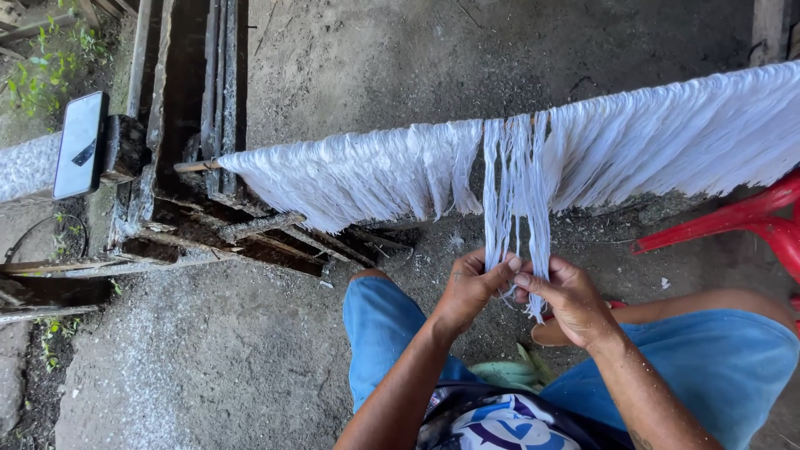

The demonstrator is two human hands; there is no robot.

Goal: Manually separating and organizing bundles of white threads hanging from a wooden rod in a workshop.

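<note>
Many white thread strands [367,171] hang in a long curtain from a horizontal wooden rod [193,166]. A narrow bunch of strands [514,187] is parted from the rest and drops down to my hands. My left hand [471,287] pinches these strands between thumb and fingers. My right hand [565,296] grips the same bunch just to the right, fingertips touching the left hand's. The lower strand ends trail below my right hand. I sit with blue shorts [383,321] on both knees.
A rough wooden frame [187,100] holds the rod's left end. A phone [80,143] leans on a post at left. A red plastic chair [750,218] stands at right. The concrete floor [208,358] lies below, and a green sandal [504,372] sits between my legs.
</note>
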